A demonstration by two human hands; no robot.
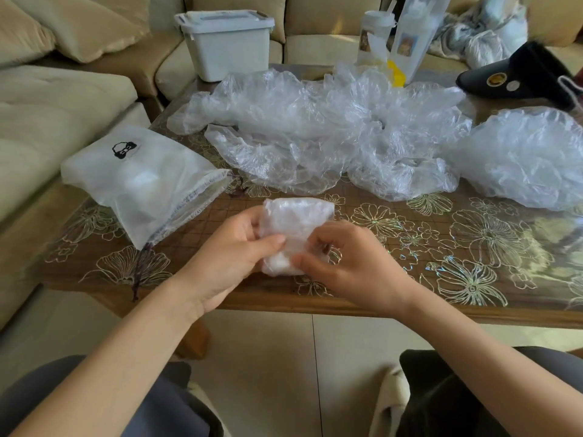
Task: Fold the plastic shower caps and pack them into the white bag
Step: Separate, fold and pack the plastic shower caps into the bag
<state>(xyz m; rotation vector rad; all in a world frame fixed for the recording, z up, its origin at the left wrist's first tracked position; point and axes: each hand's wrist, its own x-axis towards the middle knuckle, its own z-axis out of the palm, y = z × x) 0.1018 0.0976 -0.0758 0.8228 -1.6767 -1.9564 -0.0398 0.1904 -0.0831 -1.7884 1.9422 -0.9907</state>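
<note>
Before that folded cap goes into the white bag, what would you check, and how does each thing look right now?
1. The folded cap is compact: ok, a small packet.
2. The grip is secure: ok, the left hand and right hand both pinch it above the table.
3. The white bag is near: ok, it lies on the table just left of the hands.
4. The bag's mouth is open: cannot tell, the drawstring edge faces the hands but looks flat.
5. Room inside the bag: cannot tell, only pale shapes show through.
6. The path to the bag is free: ok, the loose caps lie farther back.
</note>
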